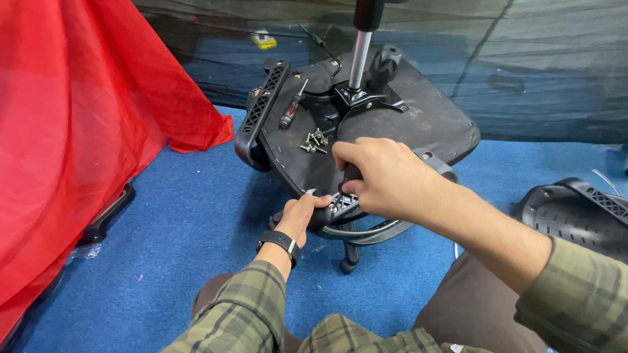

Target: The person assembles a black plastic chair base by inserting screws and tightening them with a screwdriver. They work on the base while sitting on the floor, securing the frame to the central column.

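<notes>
We see a yellow label (264,41) far back; our left hand (302,216) grips the near armrest (340,212), our right hand (386,178) clenches a tool handle (351,173).

Two hands (302,216) (383,176), two armrests (260,111) (340,212), one screwdriver (292,106), one red cloth (78,131).

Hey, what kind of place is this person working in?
Probably an office or workshop floor used for furniture assembly. An upturned office chair seat sits on blue carpet, with loose screws and a screwdriver on it, and both hands at an armrest bracket.
</notes>
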